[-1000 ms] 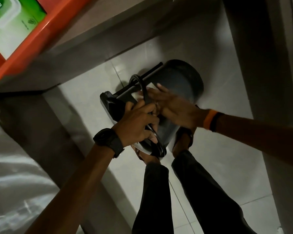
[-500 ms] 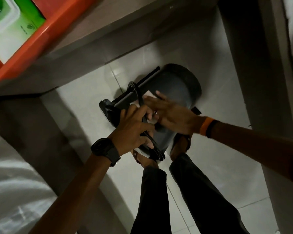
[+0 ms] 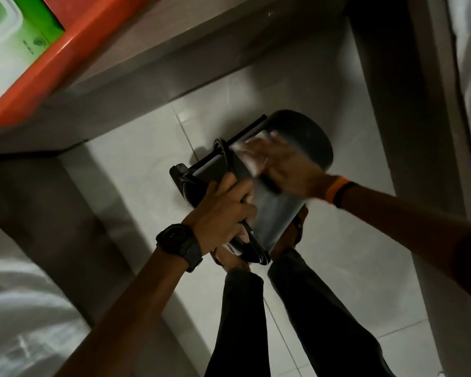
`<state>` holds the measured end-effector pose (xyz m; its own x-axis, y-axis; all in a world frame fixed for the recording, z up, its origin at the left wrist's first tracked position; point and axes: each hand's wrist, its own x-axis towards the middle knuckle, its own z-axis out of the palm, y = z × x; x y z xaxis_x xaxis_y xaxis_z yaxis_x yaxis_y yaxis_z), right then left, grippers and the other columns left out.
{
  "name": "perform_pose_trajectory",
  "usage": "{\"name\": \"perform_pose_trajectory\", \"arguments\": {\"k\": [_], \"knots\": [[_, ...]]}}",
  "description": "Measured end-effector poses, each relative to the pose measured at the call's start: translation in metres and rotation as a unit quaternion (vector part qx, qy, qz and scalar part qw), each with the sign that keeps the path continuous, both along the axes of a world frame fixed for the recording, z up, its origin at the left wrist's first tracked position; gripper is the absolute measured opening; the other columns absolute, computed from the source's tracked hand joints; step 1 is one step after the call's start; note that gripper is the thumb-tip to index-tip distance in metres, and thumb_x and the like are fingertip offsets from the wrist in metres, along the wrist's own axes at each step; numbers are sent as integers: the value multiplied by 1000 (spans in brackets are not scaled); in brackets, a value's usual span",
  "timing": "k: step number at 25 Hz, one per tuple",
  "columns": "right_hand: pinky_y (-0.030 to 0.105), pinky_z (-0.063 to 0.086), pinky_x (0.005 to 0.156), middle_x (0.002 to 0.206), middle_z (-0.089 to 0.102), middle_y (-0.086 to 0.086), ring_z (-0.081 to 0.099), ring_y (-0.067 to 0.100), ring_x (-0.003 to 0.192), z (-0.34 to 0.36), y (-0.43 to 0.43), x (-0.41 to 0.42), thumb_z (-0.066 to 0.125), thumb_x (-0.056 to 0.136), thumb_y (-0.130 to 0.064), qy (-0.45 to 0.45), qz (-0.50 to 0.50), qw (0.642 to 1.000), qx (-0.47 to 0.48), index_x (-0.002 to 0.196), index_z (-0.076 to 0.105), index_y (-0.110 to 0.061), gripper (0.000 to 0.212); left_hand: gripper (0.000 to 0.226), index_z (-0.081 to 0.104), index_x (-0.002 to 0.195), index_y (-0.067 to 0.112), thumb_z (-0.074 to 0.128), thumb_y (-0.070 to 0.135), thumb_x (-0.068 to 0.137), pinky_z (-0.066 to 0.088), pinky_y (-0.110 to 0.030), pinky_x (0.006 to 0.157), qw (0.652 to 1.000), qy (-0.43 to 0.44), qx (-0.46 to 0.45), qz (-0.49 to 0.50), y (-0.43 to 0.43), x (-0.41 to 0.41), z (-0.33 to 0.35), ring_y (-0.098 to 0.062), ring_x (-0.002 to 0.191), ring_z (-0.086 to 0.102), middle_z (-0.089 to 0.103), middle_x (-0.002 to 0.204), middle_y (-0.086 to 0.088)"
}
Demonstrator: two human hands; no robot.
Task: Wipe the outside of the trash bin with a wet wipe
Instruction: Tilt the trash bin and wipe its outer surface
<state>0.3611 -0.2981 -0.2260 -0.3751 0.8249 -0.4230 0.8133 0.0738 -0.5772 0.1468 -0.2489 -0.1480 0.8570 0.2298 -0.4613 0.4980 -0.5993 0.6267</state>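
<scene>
A dark grey pedal trash bin (image 3: 307,137) lies tipped on its side over the white tiled floor, its lid end toward me. My left hand (image 3: 223,210), with a black watch on the wrist, grips the bin's rim near the lid. My right hand (image 3: 280,164), blurred by motion and wearing orange and black wristbands, presses a white wet wipe (image 3: 249,159) flat against the bin's curved outer wall. Part of the wipe is hidden under the fingers.
An orange tray (image 3: 74,50) holding a green-and-white wet wipe pack (image 3: 14,47) sits on a shelf at upper left. White bedding (image 3: 17,308) lies at lower left. My dark-trousered legs (image 3: 259,322) stand just below the bin. A dark wooden frame (image 3: 392,104) rises at right.
My right hand has slid the wipe along the bin wall away from the lid end, toward the base. My left hand keeps its grip on the rim.
</scene>
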Motion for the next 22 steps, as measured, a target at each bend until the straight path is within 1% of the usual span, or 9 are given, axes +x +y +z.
{"name": "perform_pose_trajectory", "arguments": {"k": [3,5,9,11,13,15,18,20,22], "knots": [[42,-2,130,168,26,3,15,21,159,-21,20,48,24,110,-35,-117,-214,965,-100,160,25,-22,51,23,65,74,17,85,25,65,43,-42,80,1000,-11,15,-22,-2,2,2,-24,100,35,52,101,-4],[42,-1,130,169,24,3,16,24,159,-14,10,35,25,110,-30,-82,-175,980,-54,160,23,-21,51,23,66,74,17,85,26,65,43,-41,82,1000,-14,17,-21,3,3,4,-25,99,39,51,101,-4],[43,-1,131,172,9,6,7,27,160,25,-68,-23,16,109,-34,87,21,995,51,161,13,-19,55,22,70,73,12,88,21,64,45,-47,88,995,-27,-44,88,18,8,9,-20,95,35,42,94,1],[48,0,130,172,10,8,8,27,160,21,-64,-12,21,109,-32,57,-21,997,45,161,15,-17,55,24,72,71,10,89,22,61,45,-45,87,986,-32,-80,141,23,8,10,-23,94,39,42,91,0],[54,4,129,171,13,7,8,25,160,9,-37,17,24,110,-28,-5,-168,985,-33,160,17,-18,52,23,73,72,10,89,21,61,46,-37,86,976,-26,-117,181,27,5,12,-21,95,42,44,90,-2],[50,2,129,171,13,1,6,19,160,4,-17,32,22,110,-31,-14,-238,967,-91,160,17,-22,51,23,74,74,10,89,20,60,42,-28,88,968,-26,-135,209,33,5,15,-19,97,43,46,91,-2],[36,-4,131,171,13,-5,5,12,160,30,-37,-23,22,108,-36,116,-148,982,-35,161,18,-23,55,26,76,78,9,90,19,59,39,-29,92,963,-22,-141,230,48,7,17,-24,98,46,47,91,-2],[25,-8,128,171,6,-12,0,6,159,40,-61,-48,22,110,-33,220,-89,971,-25,162,13,-26,53,27,76,81,8,89,17,59,37,-28,91,961,-13,-158,227,55,4,16,-20,97,45,46,91,-2],[29,-7,129,170,7,-11,1,6,159,25,-48,-36,23,111,-28,195,-120,972,-60,161,14,-29,51,26,76,80,8,89,16,60,38,-26,89,963,-1,-174,208,58,-3,16,-16,97,44,47,91,0]]}}
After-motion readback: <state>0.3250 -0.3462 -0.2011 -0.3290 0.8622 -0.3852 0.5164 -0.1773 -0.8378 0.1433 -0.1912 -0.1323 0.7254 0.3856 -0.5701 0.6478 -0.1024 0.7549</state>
